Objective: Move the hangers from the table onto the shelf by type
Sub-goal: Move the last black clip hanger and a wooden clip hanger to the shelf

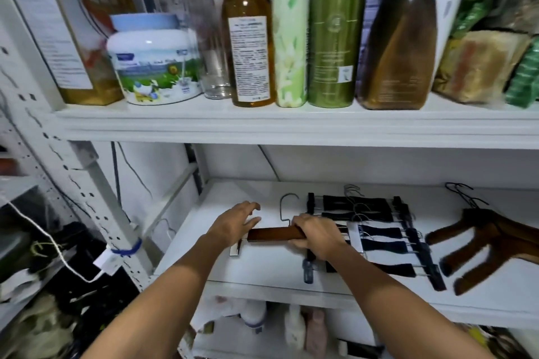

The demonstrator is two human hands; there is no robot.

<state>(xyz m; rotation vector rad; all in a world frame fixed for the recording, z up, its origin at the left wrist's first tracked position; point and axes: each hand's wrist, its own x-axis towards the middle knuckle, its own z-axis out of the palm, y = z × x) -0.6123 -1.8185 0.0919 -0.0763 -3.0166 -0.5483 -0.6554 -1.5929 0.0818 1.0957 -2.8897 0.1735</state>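
Note:
A brown wooden clip hanger [274, 234] with a metal hook and a silver clip lies on the white middle shelf [262, 274]. My right hand [318, 237] is closed over its right end. My left hand [237, 223] hovers at its left end with fingers spread, the thumb touching the wood. To the right lies a pile of black clip hangers [376, 234]. Farther right, brown wooden coat hangers [484, 245] are stacked together.
The shelf above holds a white tub [154, 64], a clear jar [213, 38], several tall bottles [332, 29] and bags. A perforated white upright [87, 204] with a cable stands at left. Bottles sit on the shelf below [294, 326].

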